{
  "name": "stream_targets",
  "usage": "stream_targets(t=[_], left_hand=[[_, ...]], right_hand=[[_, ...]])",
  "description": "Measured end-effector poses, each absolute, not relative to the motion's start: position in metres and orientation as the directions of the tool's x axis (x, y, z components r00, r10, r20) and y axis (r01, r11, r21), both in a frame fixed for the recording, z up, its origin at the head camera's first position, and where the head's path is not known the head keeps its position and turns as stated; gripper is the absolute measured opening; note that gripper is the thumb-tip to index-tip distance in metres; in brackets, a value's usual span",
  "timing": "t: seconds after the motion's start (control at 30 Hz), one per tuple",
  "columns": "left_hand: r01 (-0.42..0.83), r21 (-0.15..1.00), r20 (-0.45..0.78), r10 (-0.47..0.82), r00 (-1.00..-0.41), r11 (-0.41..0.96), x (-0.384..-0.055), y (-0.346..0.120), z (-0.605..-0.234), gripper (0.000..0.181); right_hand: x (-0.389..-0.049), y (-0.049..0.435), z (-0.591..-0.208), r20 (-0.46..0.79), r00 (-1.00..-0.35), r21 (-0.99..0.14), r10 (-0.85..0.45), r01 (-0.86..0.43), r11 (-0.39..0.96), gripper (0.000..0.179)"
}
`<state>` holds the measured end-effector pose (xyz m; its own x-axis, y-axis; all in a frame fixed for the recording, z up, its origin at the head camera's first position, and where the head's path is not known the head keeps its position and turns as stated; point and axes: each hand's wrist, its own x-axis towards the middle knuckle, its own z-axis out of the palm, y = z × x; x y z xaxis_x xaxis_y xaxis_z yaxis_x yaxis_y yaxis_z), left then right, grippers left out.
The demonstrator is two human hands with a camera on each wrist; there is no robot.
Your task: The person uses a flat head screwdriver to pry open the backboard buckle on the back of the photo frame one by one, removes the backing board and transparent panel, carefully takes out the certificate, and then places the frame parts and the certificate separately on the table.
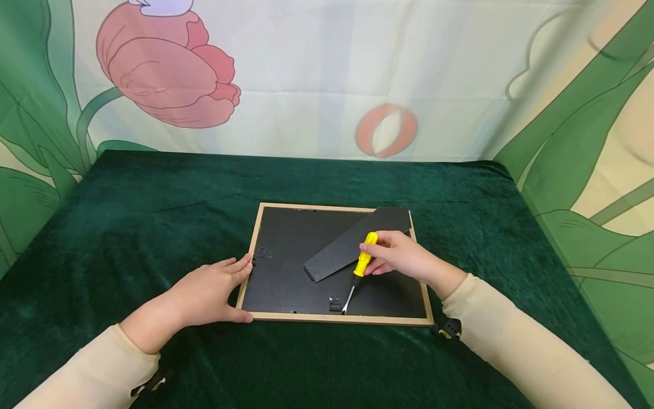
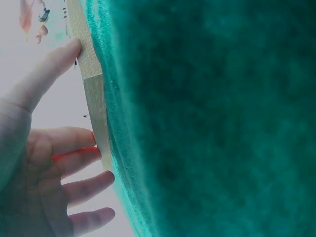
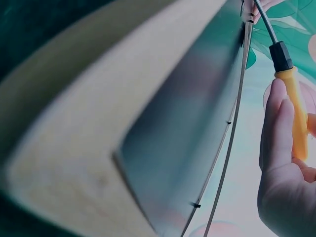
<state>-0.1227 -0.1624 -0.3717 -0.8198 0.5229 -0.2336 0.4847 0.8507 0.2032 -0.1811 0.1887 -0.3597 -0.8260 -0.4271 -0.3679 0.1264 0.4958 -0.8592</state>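
There is one wooden frame (image 1: 332,319), lying flat on the one desk, its back side up; a single dark green cloth (image 1: 153,227) covers the desk. Inside the frame sits one black backing board (image 1: 286,284), and on that lies one black stand leg (image 1: 342,253), slanting from near the middle of the board up to the far right corner, where it overlaps the frame's edge. Two small hangers are on the board: a side hanger (image 1: 264,251) by the left edge and a near hanger (image 1: 334,303) by the edge closest to the person. There is one screwdriver (image 1: 364,263), with a yellow handle, a black collar and a metal shaft. Of the two hands, the left hand (image 1: 209,289) is open, its fingers spread and nearly straight; the thumb rests on the frame's near side by the left corner, and fingertips touch the left side. The right hand (image 1: 403,255) grips the screwdriver's handle between thumb and curled fingers, holding it tilted with its tip down at the board's near edge, just right of the near hanger; what exactly the tip touches is too small to tell.
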Motion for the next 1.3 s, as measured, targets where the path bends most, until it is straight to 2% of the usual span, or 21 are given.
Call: stream_targets(t=[0.3,0.7,1.1,1.3], left_hand=[[0.528,0.107,-0.158,0.539,-0.828,0.842,-0.117,-0.157,-0.373,0.096],[0.528,0.044,-0.145,0.528,-0.837,0.848,-0.120,-0.156,-0.368,0.096],[0.499,0.057,-0.150,0.502,-0.852,0.865,-0.123,-0.152,-0.369,0.096],[0.497,0.059,-0.145,0.500,-0.854,0.866,-0.122,-0.151,-0.369,0.096]], right_hand=[[-0.178,0.187,-0.354,-0.344,-0.814,-0.865,-0.468,0.080,0.496,0.028],[-0.165,0.167,-0.334,-0.205,-0.821,-0.737,-0.533,-0.229,0.636,0.017],[-0.168,0.160,-0.333,-0.279,-0.818,-0.727,-0.504,-0.163,0.667,0.018],[-0.158,0.152,-0.330,-0.224,-0.821,-0.703,-0.526,-0.237,0.670,0.016]])
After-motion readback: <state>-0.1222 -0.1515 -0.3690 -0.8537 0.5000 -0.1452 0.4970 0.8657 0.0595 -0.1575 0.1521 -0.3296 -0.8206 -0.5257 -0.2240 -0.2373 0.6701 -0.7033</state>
